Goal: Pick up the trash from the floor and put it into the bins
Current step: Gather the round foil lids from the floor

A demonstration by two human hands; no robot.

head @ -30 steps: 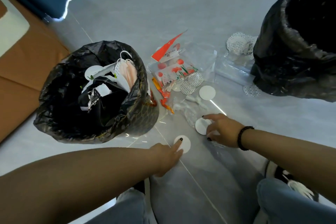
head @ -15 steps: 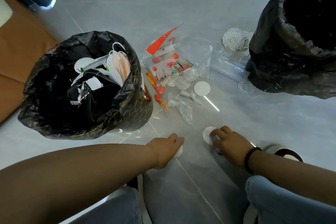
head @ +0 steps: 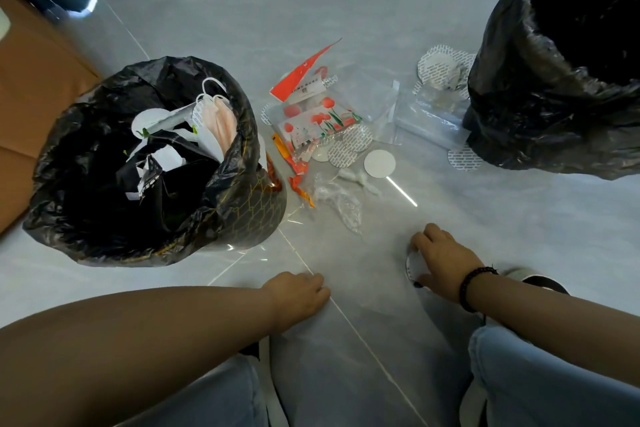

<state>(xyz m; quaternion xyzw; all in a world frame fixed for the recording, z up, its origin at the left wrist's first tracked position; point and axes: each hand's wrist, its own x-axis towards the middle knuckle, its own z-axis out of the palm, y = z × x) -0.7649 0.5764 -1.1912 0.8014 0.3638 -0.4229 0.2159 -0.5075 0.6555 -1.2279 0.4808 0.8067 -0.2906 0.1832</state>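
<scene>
My left hand point(head: 298, 295) lies knuckles up on the grey floor, its fingers curled over a small white disc that is hidden beneath it. To the right, my right hand point(head: 441, 260) pinches another white disc point(head: 413, 265) between fingers and thumb at floor level. A black-bagged bin point(head: 65, 156) holding masks and paper stands at the left. The second black-bagged bin point(head: 512, 97) is at the upper right. Between them lie a tulip-printed bag point(head: 318, 125), a red wrapper point(head: 301, 74), a plain white disc point(head: 379, 164) and crumpled clear plastic point(head: 341, 201).
Patterned round seals point(head: 438, 71) and clear bags point(head: 426, 118) lie against the right bin. Orange wrappers point(head: 294, 166) sit beside the left bin. A brown surface point(head: 31, 87) borders the floor at the left. My knees in jeans point(head: 554, 378) fill the bottom edge.
Both hands drew the white discs back toward me across the floor. The left hand's pointing finger curled in and now covers its disc; the right hand closed round its own.
</scene>
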